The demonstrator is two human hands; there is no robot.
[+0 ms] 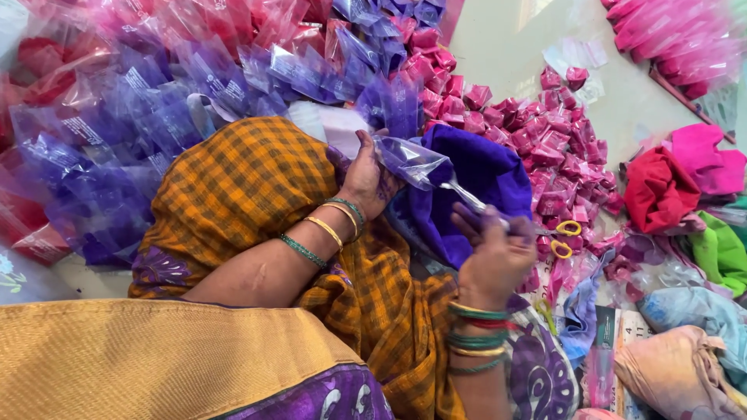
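Note:
My left hand [367,180] holds a small clear plastic pouch [411,161] open, its inside tinted purple. My right hand [493,257] grips a metal spoon [464,194] whose bowl is inside the pouch's mouth. Both hands are stained purple and wear bangles. Just behind the pouch sits an open bag of deep purple powder [475,183]. My knee, under an orange checked cloth [245,187], lies below the left wrist.
Filled purple pouches [140,117] heap at the left and back. Filled pink pouches [537,132] spread to the right. Yellow-handled scissors [562,237] lie beside the powder. Bags of red [657,190], pink [704,159] and green [720,249] powder sit at the right.

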